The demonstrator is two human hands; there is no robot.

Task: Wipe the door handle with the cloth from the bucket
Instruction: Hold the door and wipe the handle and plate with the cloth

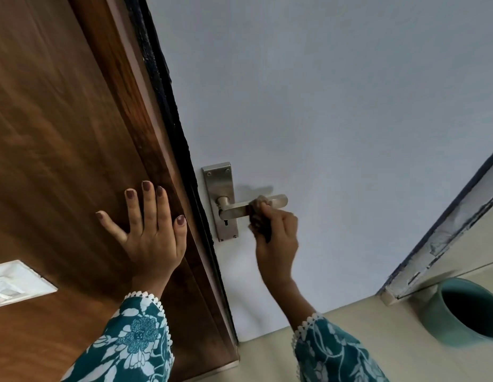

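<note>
A silver lever door handle [234,210] juts right from its metal backplate [220,183] on the pale grey door [336,106]. My right hand [278,235] is closed around a bunched brownish cloth [257,213], pressing it against the lever about two thirds along, with the lever's tip showing past it. My left hand [149,227] lies flat with spread fingers on the brown wooden frame [74,133] left of the door. The teal bucket [460,312] stands on the floor at the lower right; its dark inside is partly cut off by the frame edge.
A black seal strip [168,111] runs along the door's edge. A white switch plate [16,282] sits on the wood panel at lower left. A worn door frame edge [444,232] rises at the right above beige floor [350,326].
</note>
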